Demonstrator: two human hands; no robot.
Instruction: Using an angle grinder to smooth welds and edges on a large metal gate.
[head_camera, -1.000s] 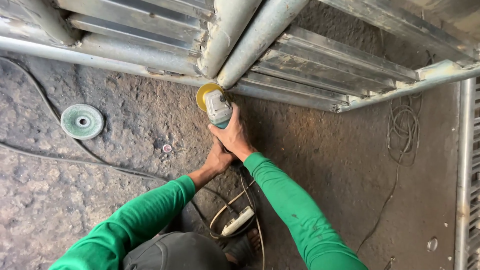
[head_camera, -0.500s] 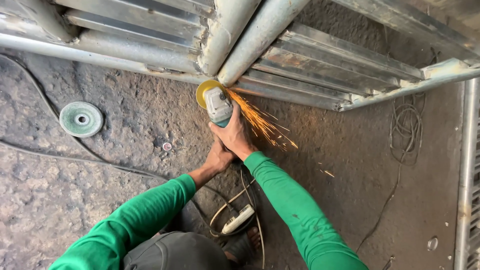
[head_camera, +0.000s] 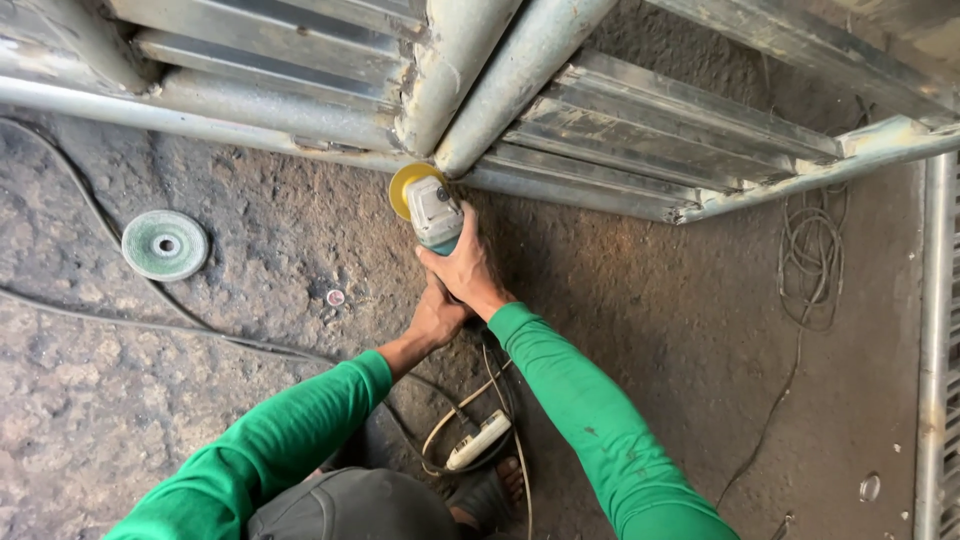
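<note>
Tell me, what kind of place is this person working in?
Probably a metalworking or welding yard. Both hands hold an angle grinder against a frame of grey metal tubes; a spare grinding disc and a coiled cable lie on the rough concrete floor.

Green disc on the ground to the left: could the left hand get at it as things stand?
Probably, but not right away. The left hand grips the rear of the grinder, so it would have to let go first. The green disc lies in the open on bare ground, with nothing between them.
</note>
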